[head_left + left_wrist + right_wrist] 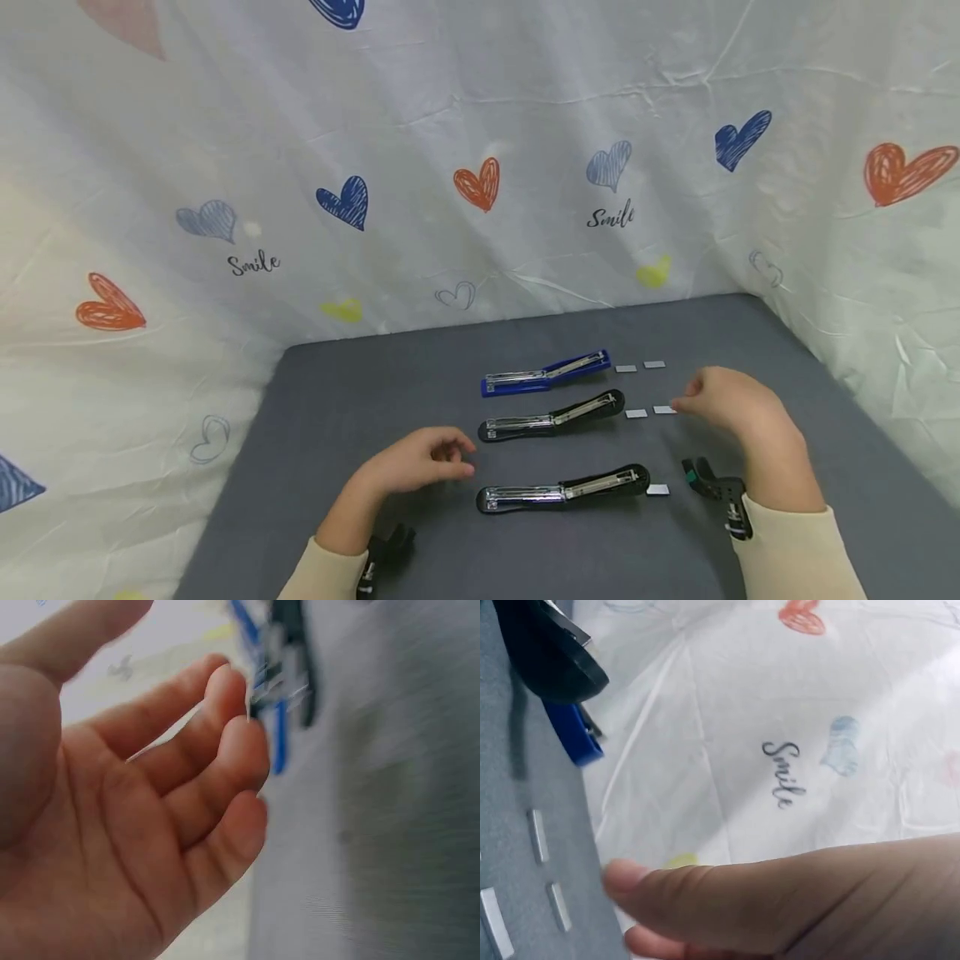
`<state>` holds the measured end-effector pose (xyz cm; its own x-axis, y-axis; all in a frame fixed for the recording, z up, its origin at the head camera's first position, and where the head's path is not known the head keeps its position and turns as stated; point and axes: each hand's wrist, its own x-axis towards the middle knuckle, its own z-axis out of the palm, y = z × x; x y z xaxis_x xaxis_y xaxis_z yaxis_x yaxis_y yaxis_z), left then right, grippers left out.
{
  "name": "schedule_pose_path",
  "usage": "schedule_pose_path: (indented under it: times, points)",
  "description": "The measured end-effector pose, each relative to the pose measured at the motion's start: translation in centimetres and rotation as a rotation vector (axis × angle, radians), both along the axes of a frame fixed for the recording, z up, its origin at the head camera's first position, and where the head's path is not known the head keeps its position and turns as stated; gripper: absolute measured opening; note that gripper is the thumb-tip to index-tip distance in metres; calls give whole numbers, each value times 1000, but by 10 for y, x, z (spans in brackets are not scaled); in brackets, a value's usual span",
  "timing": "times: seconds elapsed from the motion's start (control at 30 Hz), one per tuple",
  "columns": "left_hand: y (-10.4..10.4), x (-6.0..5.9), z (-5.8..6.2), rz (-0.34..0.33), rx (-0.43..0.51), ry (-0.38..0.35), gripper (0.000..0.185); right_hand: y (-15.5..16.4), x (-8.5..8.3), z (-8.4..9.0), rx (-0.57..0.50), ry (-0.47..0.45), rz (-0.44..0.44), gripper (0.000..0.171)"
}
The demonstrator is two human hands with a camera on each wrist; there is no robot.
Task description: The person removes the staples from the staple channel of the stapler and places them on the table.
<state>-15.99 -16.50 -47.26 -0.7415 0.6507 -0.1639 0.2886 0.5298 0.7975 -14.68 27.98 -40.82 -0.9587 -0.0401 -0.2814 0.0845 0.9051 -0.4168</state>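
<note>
Three staplers lie spread open in rows: a blue stapler (517,387) at the back, a black stapler (516,428) in the middle and another black stapler (525,497) in front. My left hand (416,460) hovers left of them with loosely bent fingers and nothing in it, its palm (97,847) visible in the left wrist view. My right hand (738,408) is by the right end of a small silvery staple strip (663,410) in the middle row. In the right wrist view its thumb (697,892) is extended, with no object visible between thumb and forefinger; the other fingers are hidden.
More silvery strips lie right of the staplers: a front one (657,490), a middle one (636,413) and two at the back (626,368). The grey table (360,392) ends against a white cloth (420,250) printed with hearts. Black wrist mounts (723,492) hang under both wrists.
</note>
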Motion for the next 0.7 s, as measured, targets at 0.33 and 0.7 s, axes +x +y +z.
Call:
schedule_pose_path:
  times: [0.33, 0.7]
  points:
    - [25, -76, -16, 370, -5, 156, 45, -38, -78, -22, 164, 133, 280, 42]
    - [42, -96, -52, 369, -131, 413, 35, -34, -118, -62, 285, 250, 407, 13]
